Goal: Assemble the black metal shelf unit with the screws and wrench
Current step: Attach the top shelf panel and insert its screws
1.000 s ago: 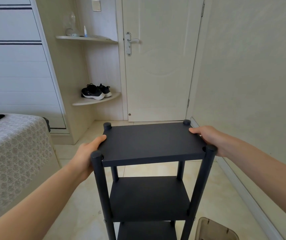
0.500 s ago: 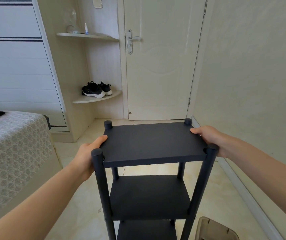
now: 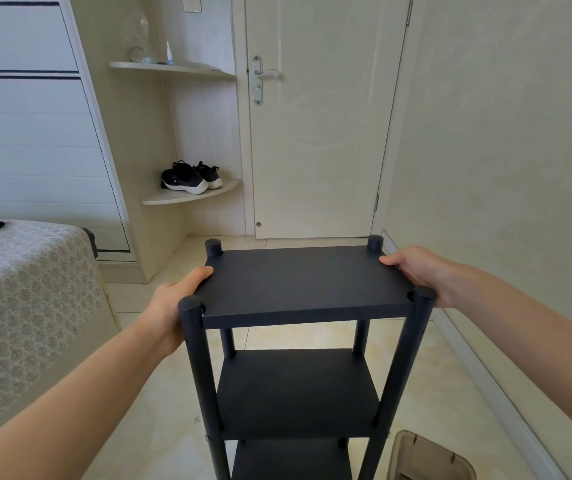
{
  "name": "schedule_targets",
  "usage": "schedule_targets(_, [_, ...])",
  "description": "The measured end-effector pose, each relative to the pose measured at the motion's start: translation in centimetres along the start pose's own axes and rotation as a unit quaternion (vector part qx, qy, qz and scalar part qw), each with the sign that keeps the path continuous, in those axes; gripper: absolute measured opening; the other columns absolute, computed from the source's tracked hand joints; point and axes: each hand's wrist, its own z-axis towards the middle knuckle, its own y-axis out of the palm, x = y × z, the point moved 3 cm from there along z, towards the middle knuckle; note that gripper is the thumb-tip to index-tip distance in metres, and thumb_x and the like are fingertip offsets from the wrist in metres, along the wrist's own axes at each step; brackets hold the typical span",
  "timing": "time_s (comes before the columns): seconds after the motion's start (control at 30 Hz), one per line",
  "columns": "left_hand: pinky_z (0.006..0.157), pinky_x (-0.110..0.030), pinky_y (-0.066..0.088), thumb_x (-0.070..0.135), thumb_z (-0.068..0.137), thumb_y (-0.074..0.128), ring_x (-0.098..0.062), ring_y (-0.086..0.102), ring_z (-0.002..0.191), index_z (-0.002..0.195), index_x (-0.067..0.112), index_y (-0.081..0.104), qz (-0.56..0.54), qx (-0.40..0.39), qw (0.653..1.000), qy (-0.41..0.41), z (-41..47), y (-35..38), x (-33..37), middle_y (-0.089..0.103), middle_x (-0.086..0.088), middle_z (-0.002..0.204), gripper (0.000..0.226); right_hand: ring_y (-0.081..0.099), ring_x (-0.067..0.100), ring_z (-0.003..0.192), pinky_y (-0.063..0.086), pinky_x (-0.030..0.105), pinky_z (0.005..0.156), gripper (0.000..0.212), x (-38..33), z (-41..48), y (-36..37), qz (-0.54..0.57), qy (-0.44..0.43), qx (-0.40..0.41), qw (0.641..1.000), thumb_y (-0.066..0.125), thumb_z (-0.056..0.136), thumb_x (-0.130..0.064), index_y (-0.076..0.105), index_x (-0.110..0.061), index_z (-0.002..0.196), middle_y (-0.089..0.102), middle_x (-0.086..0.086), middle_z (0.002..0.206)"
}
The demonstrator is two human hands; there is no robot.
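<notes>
The black metal shelf unit (image 3: 298, 285) stands upright on the tiled floor right in front of me, with four round posts and three flat shelves showing. My left hand (image 3: 173, 299) grips the left edge of the top shelf, thumb lying on its surface. My right hand (image 3: 416, 268) grips the right edge the same way, thumb on top and fingers hidden under the edge. No screws or wrench are in view.
A bed with a grey patterned cover (image 3: 25, 306) is at the left. A closed door (image 3: 319, 133) is ahead, with corner shelves holding black shoes (image 3: 191, 178). The wall (image 3: 502, 168) runs close on the right. A beige plastic object (image 3: 429, 459) lies on the floor at bottom right.
The view has shifted slightly and the shelf unit sits a little to the right in the picture. Both hands keep the same hold on the top shelf.
</notes>
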Motion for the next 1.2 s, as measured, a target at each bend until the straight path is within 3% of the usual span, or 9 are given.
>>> schedule_targets(0.1, [0.052,-0.028,0.047,0.045,0.088,0.071,-0.013,0.066,0.048,0.096,0.009,0.064,-0.003,0.001,1.000,0.001,0.3,0.0,-0.3,0.073,0.002,0.060,0.037,0.071,0.018,0.064,0.052,0.027,0.056,0.030,0.4,0.3,-0.1,0.008,0.000,-0.001,1.000,0.048,0.098,-0.032,0.064,-0.009,0.109,0.074,0.003,0.080])
schedule_targets(0.27, [0.049,-0.026,0.048,0.044,0.088,0.071,-0.012,0.068,0.047,0.095,0.010,0.064,-0.006,-0.004,1.000,0.004,0.7,-0.1,-0.4,0.074,0.002,0.063,0.036,0.071,0.018,0.065,0.052,0.027,0.056,0.031,0.4,0.7,-0.2,0.007,-0.003,0.005,1.000,0.049,0.097,-0.034,0.065,-0.010,0.110,0.073,0.004,0.085])
schedule_targets(0.53, [0.062,-0.033,0.051,0.046,0.088,0.071,-0.024,0.069,0.071,0.100,0.007,0.067,0.000,-0.010,1.000,-0.005,0.7,-0.4,-1.8,0.076,-0.001,0.070,0.040,0.072,0.023,0.074,0.055,0.033,0.067,0.031,1.8,1.4,0.3,0.047,-0.003,0.001,0.999,0.050,0.097,-0.033,0.063,-0.009,0.111,0.074,0.007,0.088])
schedule_targets(0.7, [0.054,-0.028,0.052,0.050,0.088,0.070,-0.018,0.072,0.058,0.103,0.008,0.067,0.005,-0.021,1.000,-0.020,0.7,-0.5,-2.3,0.077,-0.002,0.075,0.044,0.070,0.021,0.069,0.051,0.032,0.064,0.028,2.8,1.5,0.7,0.081,-0.019,0.017,0.996,0.053,0.097,-0.035,0.064,-0.010,0.104,0.074,0.003,0.074])
schedule_targets(0.87, [0.060,-0.031,0.052,0.050,0.087,0.070,-0.018,0.073,0.060,0.106,0.010,0.068,-0.009,-0.042,0.999,-0.033,0.4,-0.6,-2.6,0.078,-0.004,0.083,0.045,0.072,0.019,0.061,0.053,0.028,0.056,0.028,3.2,1.6,1.3,0.119,-0.035,0.016,0.992,0.059,0.095,-0.037,0.066,-0.010,0.099,0.076,0.003,0.075])
schedule_targets(1.03, [0.064,-0.032,0.046,0.046,0.090,0.067,-0.020,0.065,0.061,0.097,0.006,0.069,-0.014,0.005,1.000,0.013,0.3,-0.6,-2.3,0.073,-0.001,0.068,0.040,0.071,0.027,0.087,0.054,0.040,0.083,0.032,1.9,1.8,1.5,0.086,-0.068,0.024,0.994,0.067,0.090,-0.038,0.071,-0.009,0.102,0.076,0.007,0.094])
schedule_targets(1.13, [0.057,-0.031,0.044,0.043,0.091,0.067,-0.017,0.062,0.047,0.086,0.006,0.066,-0.020,0.045,0.999,0.020,0.1,0.1,-2.3,0.068,0.002,0.054,0.037,0.070,0.023,0.068,0.054,0.030,0.060,0.027,1.2,2.1,0.9,0.074,-0.093,0.055,0.991,0.066,0.090,-0.032,0.072,-0.005,0.093,0.076,0.010,0.087])
schedule_targets(1.2, [0.058,-0.031,0.042,0.044,0.090,0.068,-0.023,0.059,0.056,0.080,0.005,0.063,-0.028,0.071,0.997,0.015,0.2,0.5,-2.3,0.066,0.000,0.052,0.041,0.064,0.025,0.063,0.050,0.028,0.056,0.025,0.9,2.3,0.0,0.077,-0.114,0.091,0.986,0.064,0.090,-0.019,0.070,0.005,0.095,0.072,0.022,0.086])
